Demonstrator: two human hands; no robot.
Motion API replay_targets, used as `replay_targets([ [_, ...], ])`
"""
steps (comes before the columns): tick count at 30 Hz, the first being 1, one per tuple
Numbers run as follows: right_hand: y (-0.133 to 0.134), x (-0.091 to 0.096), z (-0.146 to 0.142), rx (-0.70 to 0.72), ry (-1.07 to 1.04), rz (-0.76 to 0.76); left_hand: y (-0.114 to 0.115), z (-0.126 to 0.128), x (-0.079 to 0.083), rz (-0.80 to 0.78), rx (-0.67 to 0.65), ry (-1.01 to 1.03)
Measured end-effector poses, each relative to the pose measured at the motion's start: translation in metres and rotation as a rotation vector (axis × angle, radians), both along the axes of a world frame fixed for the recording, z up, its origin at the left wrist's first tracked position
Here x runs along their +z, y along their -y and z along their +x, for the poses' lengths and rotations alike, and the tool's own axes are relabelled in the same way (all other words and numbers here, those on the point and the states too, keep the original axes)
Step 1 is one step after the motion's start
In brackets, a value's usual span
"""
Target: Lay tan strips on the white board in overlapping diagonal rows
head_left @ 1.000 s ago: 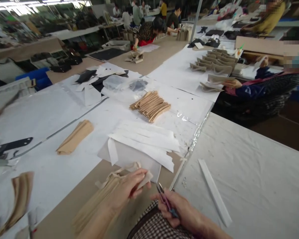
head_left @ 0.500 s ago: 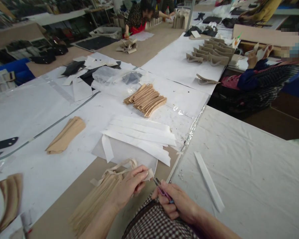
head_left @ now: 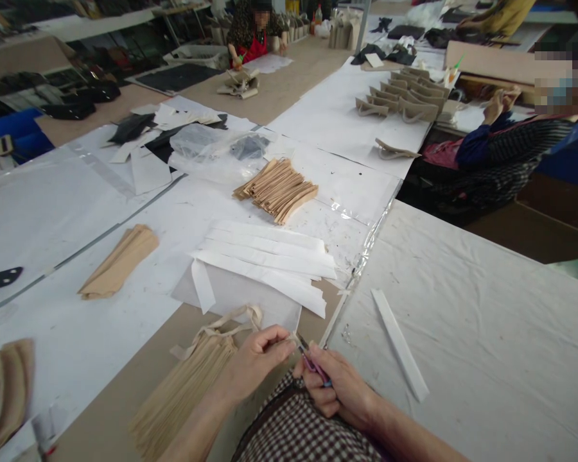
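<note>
Workshop hall, long bench (head_left: pixel 462 333) covered in white sheeting and brown board, other people seated at benches beyond.

Head view: landmark is the stack of white paper strips (head_left: pixel 264 263) at bench centre. Directly below it, at the near edge, the left hand (head_left: pixel 255 362) pinches the tip of a small pale piece between thumb and forefinger; the piece itself is almost hidden by the fingers. Touching it from the right, the right hand (head_left: pixel 340 391) is closed around small purple-handled snips (head_left: pixel 313 366), blades pointing at the pinched tip. Both hands are together, nearly in contact. Left of them and below the strips lies a fanned bundle of tan strips (head_left: pixel 183 385) under the left forearm. Above the white strips sits a second tan pile (head_left: pixel 277 189); left of them a folded tan piece (head_left: pixel 118 260); right of them a single white strip (head_left: pixel 399 343).

Judgement: clean work calls for keeping the piece taut, fingertips clear of the blades, and cutting close in short bites.
</note>
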State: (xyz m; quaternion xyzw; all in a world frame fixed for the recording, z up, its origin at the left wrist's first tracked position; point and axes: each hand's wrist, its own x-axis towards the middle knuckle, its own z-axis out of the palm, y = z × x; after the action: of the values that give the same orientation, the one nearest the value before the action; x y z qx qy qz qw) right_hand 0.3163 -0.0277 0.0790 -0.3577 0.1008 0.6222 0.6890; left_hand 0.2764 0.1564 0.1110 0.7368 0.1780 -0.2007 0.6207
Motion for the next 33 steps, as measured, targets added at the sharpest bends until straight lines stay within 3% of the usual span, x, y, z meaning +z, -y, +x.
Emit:
replay_targets([
  [7,-0.005,-0.012,-0.008,-0.097,-0.063,0.023,-0.002,-0.002,-0.003,0.091,-0.030,-0.004],
  [19,-0.006,-0.016,-0.014,-0.080,-0.019,0.063,-0.012,0.000,-0.003,0.094,-0.161,-0.017],
  [26,-0.005,-0.015,-0.013,-0.058,-0.061,0.091,-0.013,-0.002,-0.003,0.080,-0.108,-0.004],
  [33,-0.008,-0.015,-0.014,-0.136,-0.030,0.094,-0.013,-0.003,-0.007,0.102,-0.105,0.004],
])
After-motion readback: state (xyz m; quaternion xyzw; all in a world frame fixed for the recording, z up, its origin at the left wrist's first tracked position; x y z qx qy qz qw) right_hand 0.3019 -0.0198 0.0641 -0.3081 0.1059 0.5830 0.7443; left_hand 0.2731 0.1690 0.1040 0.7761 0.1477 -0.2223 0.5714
